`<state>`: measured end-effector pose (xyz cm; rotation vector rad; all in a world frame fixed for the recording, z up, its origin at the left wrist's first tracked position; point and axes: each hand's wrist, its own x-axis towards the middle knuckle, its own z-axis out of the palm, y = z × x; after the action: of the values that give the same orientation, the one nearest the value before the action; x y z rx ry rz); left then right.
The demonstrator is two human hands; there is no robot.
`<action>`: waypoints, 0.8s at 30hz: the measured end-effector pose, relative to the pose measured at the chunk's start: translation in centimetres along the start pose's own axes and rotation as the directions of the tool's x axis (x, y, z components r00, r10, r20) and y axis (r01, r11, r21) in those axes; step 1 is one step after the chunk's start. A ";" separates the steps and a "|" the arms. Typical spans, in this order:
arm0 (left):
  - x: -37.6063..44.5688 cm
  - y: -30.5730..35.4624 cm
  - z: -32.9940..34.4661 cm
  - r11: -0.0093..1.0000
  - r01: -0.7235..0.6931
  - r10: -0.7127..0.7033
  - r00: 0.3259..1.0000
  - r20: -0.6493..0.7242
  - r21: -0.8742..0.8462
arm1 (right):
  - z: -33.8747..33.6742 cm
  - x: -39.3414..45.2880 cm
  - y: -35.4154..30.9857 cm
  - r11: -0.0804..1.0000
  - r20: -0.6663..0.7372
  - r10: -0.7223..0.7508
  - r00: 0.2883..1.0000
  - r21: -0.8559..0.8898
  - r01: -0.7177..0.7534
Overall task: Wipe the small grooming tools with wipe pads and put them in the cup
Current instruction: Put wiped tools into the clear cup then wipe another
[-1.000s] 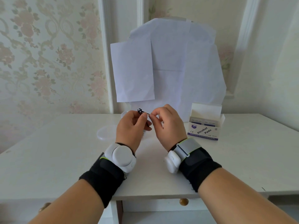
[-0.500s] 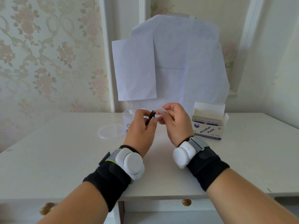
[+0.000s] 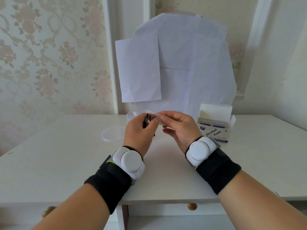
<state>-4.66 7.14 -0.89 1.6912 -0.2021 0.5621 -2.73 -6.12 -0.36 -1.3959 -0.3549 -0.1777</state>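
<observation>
My left hand (image 3: pixel 139 130) grips a small dark grooming tool (image 3: pixel 147 118), whose tip sticks up above the thumb; the rest of it is hidden in the fist. My right hand (image 3: pixel 178 126) pinches a thin white wipe pad (image 3: pixel 158 117) between thumb and forefinger, right beside the tool's tip. Whether pad and tool touch I cannot tell. Behind both hands stands a clear plastic cup (image 3: pixel 132 115), mostly hidden. Its inside is not visible.
A clear round lid (image 3: pixel 113 134) lies flat left of my hands. An open box of alcohol pads (image 3: pixel 215 126) stands at the right. White paper sheets (image 3: pixel 174 63) are taped to the wall behind. The white table (image 3: pixel 58 163) ends in a front edge with drawer knobs below.
My left hand has turned the tool more upright and my right hand has drawn the pad slightly away to the right. The view has tilted up a little.
</observation>
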 end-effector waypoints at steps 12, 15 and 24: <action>0.0 0.4 -0.4 0.994 0.075 -0.072 0.997 0.041 -0.085 | 0.2 -0.1 -0.1 0.998 0.099 0.065 0.993 -0.006 -0.065; 0.0 0.5 -0.5 0.994 0.057 -0.053 0.998 0.036 -0.093 | 0.5 -0.4 0.1 0.994 0.164 0.031 0.986 -0.106 -0.013; 0.0 0.5 -0.5 0.981 0.106 -0.099 0.994 0.046 -0.164 | -0.1 0.1 0.1 0.995 -0.008 0.087 0.996 0.044 -0.086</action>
<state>-4.98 7.55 -0.39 1.5409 -0.1826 0.4249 -2.64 -6.18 -0.44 -1.3640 -0.2883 -0.1048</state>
